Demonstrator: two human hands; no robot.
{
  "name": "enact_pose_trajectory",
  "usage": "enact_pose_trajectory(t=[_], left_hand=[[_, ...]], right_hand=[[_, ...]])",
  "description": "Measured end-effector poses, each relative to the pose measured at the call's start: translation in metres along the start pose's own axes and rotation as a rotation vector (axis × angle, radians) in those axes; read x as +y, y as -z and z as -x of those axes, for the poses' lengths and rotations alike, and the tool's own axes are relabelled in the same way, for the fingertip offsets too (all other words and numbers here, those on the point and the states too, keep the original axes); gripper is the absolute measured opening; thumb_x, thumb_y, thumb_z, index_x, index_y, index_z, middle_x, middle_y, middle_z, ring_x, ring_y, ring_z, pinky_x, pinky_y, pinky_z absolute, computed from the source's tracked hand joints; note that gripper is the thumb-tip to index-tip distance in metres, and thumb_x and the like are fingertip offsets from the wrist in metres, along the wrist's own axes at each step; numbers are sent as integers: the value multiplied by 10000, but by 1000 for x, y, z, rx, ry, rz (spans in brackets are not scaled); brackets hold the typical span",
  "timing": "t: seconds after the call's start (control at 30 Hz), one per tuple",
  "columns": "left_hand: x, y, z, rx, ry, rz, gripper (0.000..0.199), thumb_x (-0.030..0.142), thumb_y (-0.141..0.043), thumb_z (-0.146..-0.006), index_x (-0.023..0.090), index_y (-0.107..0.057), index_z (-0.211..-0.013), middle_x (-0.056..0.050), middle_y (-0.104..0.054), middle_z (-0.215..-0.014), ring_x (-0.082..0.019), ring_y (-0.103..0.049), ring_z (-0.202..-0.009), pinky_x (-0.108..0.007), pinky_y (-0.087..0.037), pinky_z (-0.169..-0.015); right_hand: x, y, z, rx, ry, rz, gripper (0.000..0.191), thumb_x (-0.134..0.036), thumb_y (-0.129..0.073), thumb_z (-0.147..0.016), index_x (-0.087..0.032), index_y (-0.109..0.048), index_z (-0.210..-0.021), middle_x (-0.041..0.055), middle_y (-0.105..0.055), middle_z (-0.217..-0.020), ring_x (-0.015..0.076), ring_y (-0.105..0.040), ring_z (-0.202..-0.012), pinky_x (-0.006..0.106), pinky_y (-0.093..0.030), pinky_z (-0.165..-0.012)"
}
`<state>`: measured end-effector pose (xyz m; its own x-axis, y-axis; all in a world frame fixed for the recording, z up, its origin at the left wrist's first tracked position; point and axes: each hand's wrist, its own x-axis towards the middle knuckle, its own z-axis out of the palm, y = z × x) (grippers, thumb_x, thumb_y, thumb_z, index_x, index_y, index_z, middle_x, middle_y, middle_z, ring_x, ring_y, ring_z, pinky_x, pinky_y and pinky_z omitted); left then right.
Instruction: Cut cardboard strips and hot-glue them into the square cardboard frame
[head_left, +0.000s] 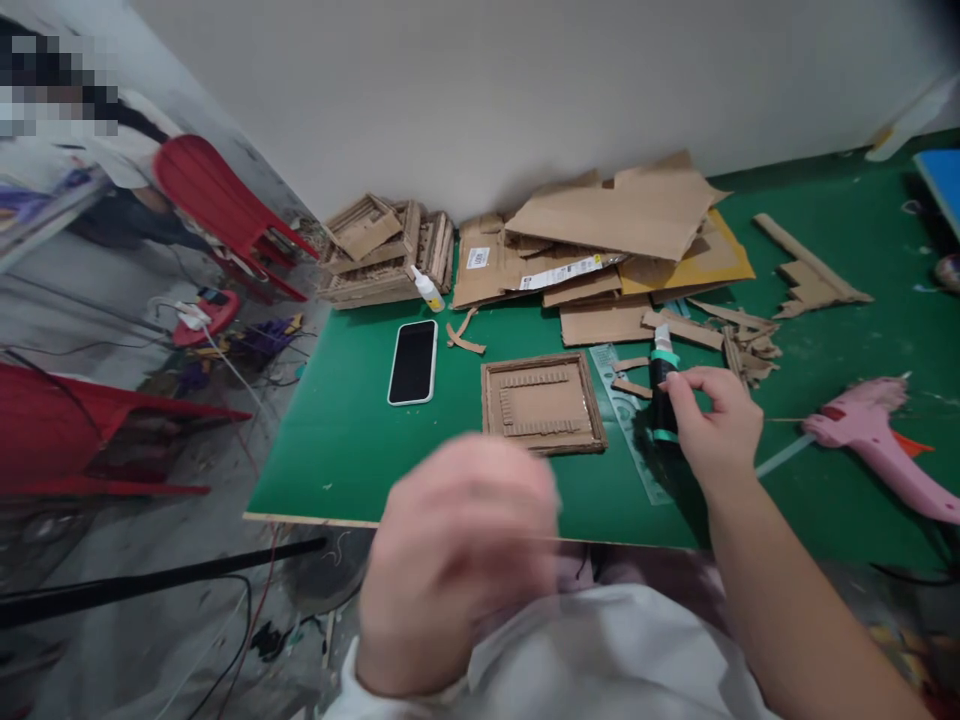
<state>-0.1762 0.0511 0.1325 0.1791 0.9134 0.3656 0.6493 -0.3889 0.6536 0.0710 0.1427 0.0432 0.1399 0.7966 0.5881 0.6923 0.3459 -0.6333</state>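
Observation:
My right hand (716, 420) pinches a black utility knife with teal ends (662, 405) between thumb and fingers. Its blade end points away from me, over the right of the table. My left hand (461, 550) is raised near my body, in front of the table edge, curled and smeared by motion; its fingers do not show clearly. Beyond it lies a shallow cardboard tray (551, 395) with a raised rim and small corrugated strips stuck inside along three sides. A clear green ruler (626, 415) lies between the tray and the knife.
A phone (412, 365) and glue bottle (427, 290) lie left. Stacked cardboard frames (367, 285) and cardboard sheets (615, 220) stand by the wall. Cardboard scraps (750, 350) and a pink glue gun (862, 430) are right. A person sits by a red chair (206, 185).

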Motion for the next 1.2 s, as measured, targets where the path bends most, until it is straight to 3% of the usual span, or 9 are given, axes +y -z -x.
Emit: enact_pose_trajectory(t=[0.07,0.2,0.3,0.67,1.2], left_hand=[[-26,1,-12,152,16,-232,147,309,-537,-818,258,-636,-914,-38,-621,-922,-204,-548,-964,-415,-441,-881],[-79,-12,-23,9,115,-544,202,312,-548,-814,207,-648,-955,-80,-585,-1014,-245,-487,-1061,-442,-410,-921],[-95,-23,-21,-45,123,-576,235,348,-570,-794,231,-645,-984,-82,-544,-1116,-278,-412,-1177,-480,-379,-955],[-96,-28,-22,-163,144,-523,261,340,-591,-779,225,-660,-1003,-77,-514,-1213,-281,-370,-1239,-444,-359,-1000],[-93,-23,-20,-158,190,-379,270,346,-543,-816,234,-609,-1052,-71,-495,-1238,-245,-366,-1251,-438,-346,-1011]], right_hand=[[0,0,0,-9,1,-1,126,-258,-552,-783,-204,-581,-673,3,-609,-688,142,-567,-729,279,-456,-714],[-1,-1,0,-21,0,-6,134,-266,-545,-786,-213,-575,-666,0,-610,-680,146,-568,-721,286,-457,-705],[-1,-1,0,-24,-4,-4,139,-278,-538,-791,-221,-573,-668,1,-610,-679,154,-571,-728,295,-457,-707],[-2,-1,0,-54,-26,-9,141,-290,-537,-790,-224,-580,-674,4,-602,-687,157,-564,-737,303,-455,-721],[1,-1,0,-60,-26,5,146,-295,-539,-785,-222,-578,-665,3,-605,-673,160,-571,-717,302,-459,-688]])
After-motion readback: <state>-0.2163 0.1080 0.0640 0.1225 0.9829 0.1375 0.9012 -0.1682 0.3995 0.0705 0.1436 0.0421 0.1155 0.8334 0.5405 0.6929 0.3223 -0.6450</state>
